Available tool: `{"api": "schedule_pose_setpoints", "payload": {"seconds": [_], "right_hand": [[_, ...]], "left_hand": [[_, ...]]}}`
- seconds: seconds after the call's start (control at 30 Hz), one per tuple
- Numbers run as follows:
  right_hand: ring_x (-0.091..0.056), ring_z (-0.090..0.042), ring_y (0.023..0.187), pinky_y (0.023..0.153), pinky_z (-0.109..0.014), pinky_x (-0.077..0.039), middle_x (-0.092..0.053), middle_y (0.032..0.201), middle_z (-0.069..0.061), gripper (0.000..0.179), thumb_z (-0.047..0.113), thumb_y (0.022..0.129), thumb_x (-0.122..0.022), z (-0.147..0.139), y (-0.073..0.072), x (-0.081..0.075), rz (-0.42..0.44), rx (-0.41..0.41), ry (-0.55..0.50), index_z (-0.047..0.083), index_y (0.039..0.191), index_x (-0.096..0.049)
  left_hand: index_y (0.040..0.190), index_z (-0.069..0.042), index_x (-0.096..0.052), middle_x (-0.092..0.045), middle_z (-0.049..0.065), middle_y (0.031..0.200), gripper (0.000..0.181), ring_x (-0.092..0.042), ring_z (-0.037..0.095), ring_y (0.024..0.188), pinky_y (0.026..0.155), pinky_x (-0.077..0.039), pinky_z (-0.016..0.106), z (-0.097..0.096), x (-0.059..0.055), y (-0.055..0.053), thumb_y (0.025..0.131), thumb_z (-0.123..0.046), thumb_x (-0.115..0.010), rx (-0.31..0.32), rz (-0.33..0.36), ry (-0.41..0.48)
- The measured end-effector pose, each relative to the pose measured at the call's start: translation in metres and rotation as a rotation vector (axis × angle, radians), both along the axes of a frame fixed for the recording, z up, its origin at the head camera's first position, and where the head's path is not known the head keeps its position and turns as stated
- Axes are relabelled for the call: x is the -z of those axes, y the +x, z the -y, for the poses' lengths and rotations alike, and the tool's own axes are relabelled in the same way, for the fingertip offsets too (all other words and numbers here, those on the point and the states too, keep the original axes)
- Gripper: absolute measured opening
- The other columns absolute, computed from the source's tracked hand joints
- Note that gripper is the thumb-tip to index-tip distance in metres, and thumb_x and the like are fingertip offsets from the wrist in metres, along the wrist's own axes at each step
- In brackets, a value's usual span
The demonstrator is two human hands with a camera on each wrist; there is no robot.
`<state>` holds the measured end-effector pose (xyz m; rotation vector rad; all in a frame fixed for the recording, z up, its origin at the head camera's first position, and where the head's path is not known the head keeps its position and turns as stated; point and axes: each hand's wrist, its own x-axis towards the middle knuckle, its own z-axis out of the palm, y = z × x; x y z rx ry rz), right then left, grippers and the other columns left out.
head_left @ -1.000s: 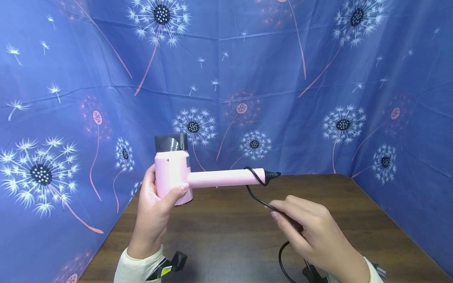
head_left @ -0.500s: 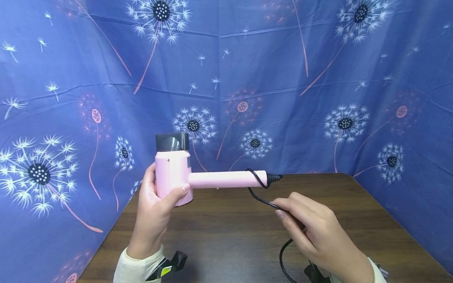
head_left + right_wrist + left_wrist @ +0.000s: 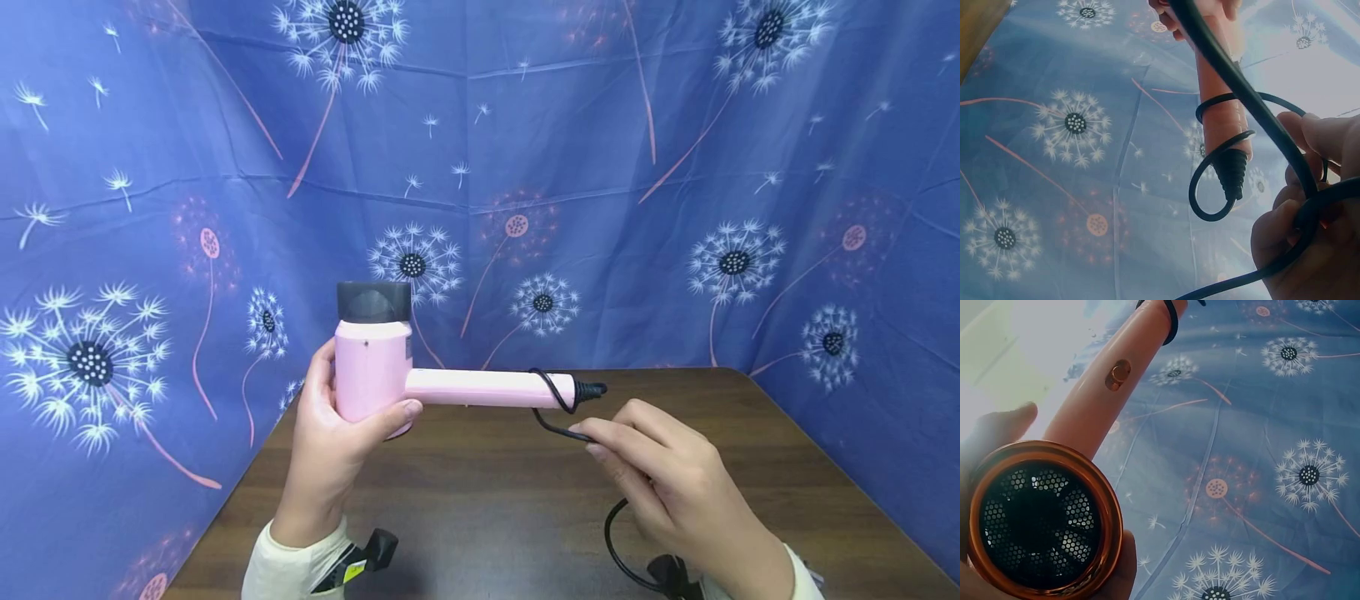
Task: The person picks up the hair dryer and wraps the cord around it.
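Observation:
My left hand (image 3: 326, 454) grips the round body of a pink hair dryer (image 3: 373, 367), thumb across its lower front. A dark nozzle (image 3: 373, 302) caps the top, and the handle points right, level above the table. In the left wrist view the dryer's copper-rimmed vent grille (image 3: 1041, 528) faces the camera, with a small switch (image 3: 1118, 375) on the handle. The black cord (image 3: 1225, 100) winds round the handle's end. My right hand (image 3: 675, 475) pinches this cord between thumb and fingers, a little way from the handle tip. More cord loops across the right hand in its wrist view.
A brown wooden table (image 3: 480, 500) lies under both hands. Behind and at the sides hangs a blue dandelion-print cloth (image 3: 600, 167). A slack length of cord (image 3: 611, 542) hangs down beside the right wrist.
The dryer has shifted slightly right and turned a little in the left hand. My right hand has moved slightly right and up, still pinching the cord.

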<state>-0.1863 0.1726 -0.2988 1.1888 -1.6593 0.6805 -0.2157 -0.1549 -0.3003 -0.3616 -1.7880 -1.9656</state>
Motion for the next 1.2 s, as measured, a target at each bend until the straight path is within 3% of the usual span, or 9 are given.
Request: {"api": "schedule_pose_setpoints", "payload": {"seconds": [0.5, 1.2], "right_hand": [[-0.039, 0.000, 0.067, 0.057, -0.009, -0.028, -0.051, 0.076, 0.004, 0.027, 0.021, 0.106, -0.060, -0.0036, -0.0007, -0.0037, -0.067, 0.027, -0.040, 0.000, 0.104, -0.078], [-0.039, 0.000, 0.067, 0.056, -0.009, -0.026, -0.052, 0.075, 0.005, 0.026, 0.022, 0.104, -0.063, -0.0092, -0.0031, -0.0018, -0.065, 0.064, -0.076, 0.002, 0.102, -0.079]], "left_hand": [[0.150, -0.027, -0.042, -0.058, 0.011, 0.129, 0.099, -0.062, 0.033, 0.109, 0.078, -0.064, 0.043, -0.0009, 0.0015, 0.0020, 0.070, 0.006, -0.090, 0.010, 0.020, -0.083], [0.153, -0.030, -0.040, -0.060, 0.008, 0.125, 0.103, -0.063, 0.033, 0.106, 0.075, -0.064, 0.043, 0.0009, 0.0043, 0.0027, 0.070, 0.003, -0.091, 0.060, -0.008, -0.202]]}}
